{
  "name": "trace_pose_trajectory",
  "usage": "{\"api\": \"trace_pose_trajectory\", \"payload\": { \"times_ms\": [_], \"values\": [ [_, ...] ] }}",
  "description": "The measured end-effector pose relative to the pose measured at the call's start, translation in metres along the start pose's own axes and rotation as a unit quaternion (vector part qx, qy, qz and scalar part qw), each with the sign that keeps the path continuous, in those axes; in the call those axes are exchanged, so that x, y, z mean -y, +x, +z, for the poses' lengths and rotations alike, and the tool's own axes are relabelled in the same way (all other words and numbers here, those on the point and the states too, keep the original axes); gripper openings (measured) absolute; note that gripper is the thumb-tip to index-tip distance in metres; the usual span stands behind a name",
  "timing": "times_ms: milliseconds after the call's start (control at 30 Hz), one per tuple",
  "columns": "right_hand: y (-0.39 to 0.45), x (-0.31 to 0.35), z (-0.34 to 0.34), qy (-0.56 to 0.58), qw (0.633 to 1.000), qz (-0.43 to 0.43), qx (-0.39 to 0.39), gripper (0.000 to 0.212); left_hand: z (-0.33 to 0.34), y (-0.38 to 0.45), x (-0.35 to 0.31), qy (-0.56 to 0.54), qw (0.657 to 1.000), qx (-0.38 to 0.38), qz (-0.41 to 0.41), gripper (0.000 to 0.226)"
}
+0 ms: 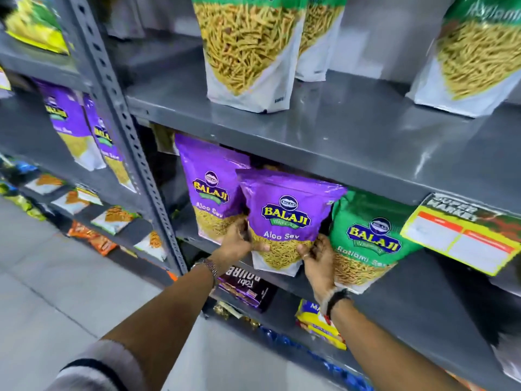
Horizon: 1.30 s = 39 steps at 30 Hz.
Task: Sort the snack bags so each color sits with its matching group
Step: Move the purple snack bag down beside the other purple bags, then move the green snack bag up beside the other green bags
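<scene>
The purple bag (284,218) in the middle of the shelf (423,294) is the one being handled. It stands upright at the shelf's near edge, its lower end hanging a little past the lip, between a second purple bag (207,187) on its left and a green bag (369,238) on its right. It overlaps the right side of the second purple bag, which suggests it is being set in with its own colour, while the green one marks where the next group begins.

Both hands hold it low, by the bottom corners, probably so the label stays facing out and the bag can be slid back squarely. The left hand (238,241) is curled around the bag's lower left edge, thumb across the front and fingers behind; it seems also to touch the second purple bag. The right hand (318,258) wraps the lower right edge the same way, thumb on the front, its back pressed against the green bag. Both grips are closed on the bag, though blur makes it hard to say how firmly.

On the shelf above (338,119) stand more green-topped bags (248,52), and further left, past the upright post (124,117), two more purple ones (81,119) sit together.
</scene>
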State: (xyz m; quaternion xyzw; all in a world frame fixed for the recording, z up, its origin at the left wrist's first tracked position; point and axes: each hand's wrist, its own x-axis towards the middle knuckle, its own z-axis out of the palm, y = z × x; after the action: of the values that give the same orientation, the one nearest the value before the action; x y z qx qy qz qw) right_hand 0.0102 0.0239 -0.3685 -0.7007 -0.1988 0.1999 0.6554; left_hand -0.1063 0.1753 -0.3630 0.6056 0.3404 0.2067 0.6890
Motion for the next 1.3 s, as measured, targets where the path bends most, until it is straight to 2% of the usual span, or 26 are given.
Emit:
{"api": "trace_pose_trajectory", "payload": {
  "times_ms": [133, 300, 400, 500, 567, 633, 700, 733, 800, 867, 933, 1033, 1133, 1233, 1300],
  "values": [
    [0.013, -0.008, 0.007, -0.027, 0.999, -0.003, -0.024, 0.037, 0.01, 0.018, 0.001, -0.021, 1.0, 0.008, 0.004, 0.063],
    [0.02, -0.014, 0.011, -0.083, 0.996, 0.005, -0.028, 0.035, 0.014, 0.031, 0.001, -0.051, 0.998, 0.037, 0.015, 0.061],
    [0.014, -0.014, 0.006, -0.112, 0.993, 0.012, -0.015, 0.036, 0.014, 0.031, 0.007, -0.03, 0.999, 0.036, 0.021, 0.059],
    [0.001, -0.018, -0.003, -0.124, 0.991, 0.039, 0.001, 0.036, 0.015, 0.019, 0.021, -0.011, 1.0, 0.003, 0.015, 0.045],
    [-0.012, -0.023, -0.014, -0.114, 0.992, 0.057, 0.003, 0.039, 0.026, 0.003, 0.028, -0.035, 0.998, -0.04, -0.038, 0.015],
    [-0.024, -0.027, -0.026, -0.107, 0.991, 0.074, -0.016, 0.034, 0.04, -0.009, 0.04, -0.011, 0.994, -0.07, -0.079, 0.026],
    [-0.033, -0.032, -0.042, -0.1, 0.99, 0.084, -0.059, 0.026, 0.053, -0.02, 0.048, 0.038, 0.992, -0.016, -0.12, 0.011],
    [-0.037, -0.034, -0.052, -0.103, 0.988, 0.085, -0.08, 0.025, 0.059, -0.025, 0.05, 0.052, 0.987, 0.038, -0.145, 0.01],
    [-0.04, -0.037, -0.07, -0.118, 0.981, 0.096, -0.12, 0.021, 0.072, -0.024, 0.052, 0.059, 0.977, 0.118, -0.17, 0.019],
    [-0.039, -0.037, -0.088, -0.127, 0.972, 0.117, -0.161, 0.013, 0.09, -0.021, 0.048, 0.074, 0.973, 0.153, -0.155, 0.023],
    [-0.035, -0.034, -0.103, -0.145, 0.962, 0.132, -0.187, 0.007, 0.108, -0.018, 0.043, 0.078, 0.975, 0.164, -0.128, 0.017],
    [-0.028, -0.028, -0.122, -0.192, 0.947, 0.165, -0.2, 0.021, 0.133, -0.009, 0.039, 0.101, 0.977, 0.168, -0.08, 0.002],
    [-0.016, -0.018, -0.135, -0.167, 0.957, 0.168, -0.168, 0.031, 0.148, -0.003, 0.032, 0.127, 0.977, 0.165, -0.046, 0.031],
    [-0.003, -0.009, -0.141, -0.09, 0.984, 0.122, -0.095, 0.059, 0.159, 0.0, 0.025, 0.126, 0.978, 0.168, -0.018, 0.047],
    [0.002, -0.007, -0.142, -0.079, 0.989, 0.105, -0.074, 0.055, 0.163, 0.0, 0.022, 0.131, 0.977, 0.168, -0.019, 0.054]
  ]
}}
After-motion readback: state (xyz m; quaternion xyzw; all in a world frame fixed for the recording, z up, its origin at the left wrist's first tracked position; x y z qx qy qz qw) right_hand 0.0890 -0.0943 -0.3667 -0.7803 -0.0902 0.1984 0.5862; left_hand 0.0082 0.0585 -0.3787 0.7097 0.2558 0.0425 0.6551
